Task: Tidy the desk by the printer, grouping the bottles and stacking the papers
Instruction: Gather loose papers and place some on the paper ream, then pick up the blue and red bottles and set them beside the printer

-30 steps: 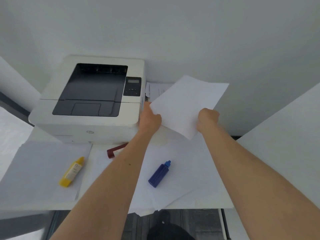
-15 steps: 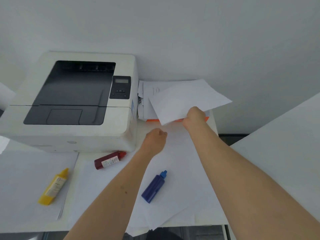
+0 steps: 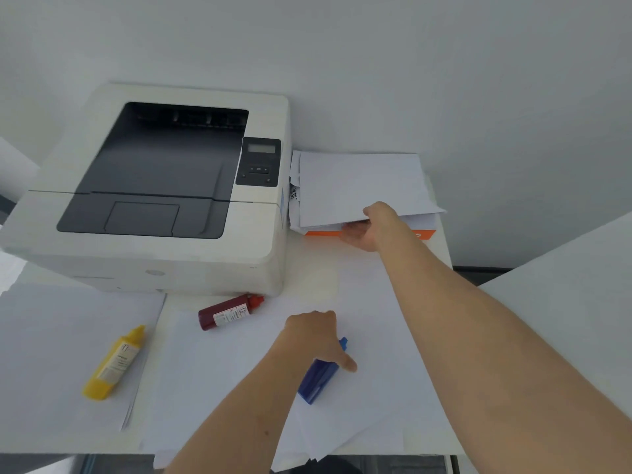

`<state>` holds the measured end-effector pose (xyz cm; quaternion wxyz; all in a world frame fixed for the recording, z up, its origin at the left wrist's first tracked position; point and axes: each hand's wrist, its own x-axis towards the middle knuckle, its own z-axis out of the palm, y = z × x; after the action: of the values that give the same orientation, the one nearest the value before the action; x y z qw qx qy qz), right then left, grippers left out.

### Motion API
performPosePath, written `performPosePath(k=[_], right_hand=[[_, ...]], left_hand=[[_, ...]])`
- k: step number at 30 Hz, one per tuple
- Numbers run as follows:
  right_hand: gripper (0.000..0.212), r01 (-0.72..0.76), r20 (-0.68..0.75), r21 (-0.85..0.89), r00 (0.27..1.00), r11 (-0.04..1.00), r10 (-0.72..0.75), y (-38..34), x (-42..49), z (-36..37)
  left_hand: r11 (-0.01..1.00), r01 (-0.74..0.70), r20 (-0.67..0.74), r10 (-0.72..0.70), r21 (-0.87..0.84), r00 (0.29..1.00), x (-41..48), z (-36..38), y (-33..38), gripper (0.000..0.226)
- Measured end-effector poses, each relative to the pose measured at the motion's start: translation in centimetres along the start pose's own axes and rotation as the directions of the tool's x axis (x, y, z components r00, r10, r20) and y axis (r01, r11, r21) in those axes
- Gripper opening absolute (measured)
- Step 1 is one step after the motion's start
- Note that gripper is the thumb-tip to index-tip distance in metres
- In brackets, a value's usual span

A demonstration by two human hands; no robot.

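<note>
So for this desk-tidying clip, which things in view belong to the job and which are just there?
Part of the job:
- blue bottle, under the left hand
- red bottle
- yellow bottle
- sheet in the right hand
- loose papers across the desk

Just there:
- printer
- orange box under the paper stack

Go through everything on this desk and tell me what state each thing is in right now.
Printer: upright, output tray empty.
Red bottle: lying down, capped.
Yellow bottle: lying down, capped, on a sheet.
Blue bottle: lying down, capped, left hand over it.
Paper stack: uneven, beside the printer, right hand at its front edge.
Loose sheets: spread, overlapping, some overhanging the desk's near edge.
</note>
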<state>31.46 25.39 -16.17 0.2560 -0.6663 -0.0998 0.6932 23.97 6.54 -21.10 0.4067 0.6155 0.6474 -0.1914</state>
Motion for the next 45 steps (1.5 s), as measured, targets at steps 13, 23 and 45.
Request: performPosePath(k=[13,23,45], right_hand=[[0.015,0.096,-0.152,-0.485,0.97,0.869,-0.191,3.1,-2.3,0.2],[0.034,0.152,-0.19,-0.6,0.927,0.786,-0.324,8.0,-4.8,-1.1],[0.039,0.013,-0.203,-0.415,0.973,0.91,-0.107,27.6,-12.8,13.6]], left_hand=[[0.984,-0.11,-0.109,0.095,-0.14,0.99,-0.2,2.3,-1.3,0.039],[0.798,-0.264,-0.382,0.047,-0.541,0.923,-4.3,-0.1,-5.4,0.029],[0.731,-0.344,-0.482,0.024,-0.589,0.876,-16.4,-2.5,-27.5,0.03]])
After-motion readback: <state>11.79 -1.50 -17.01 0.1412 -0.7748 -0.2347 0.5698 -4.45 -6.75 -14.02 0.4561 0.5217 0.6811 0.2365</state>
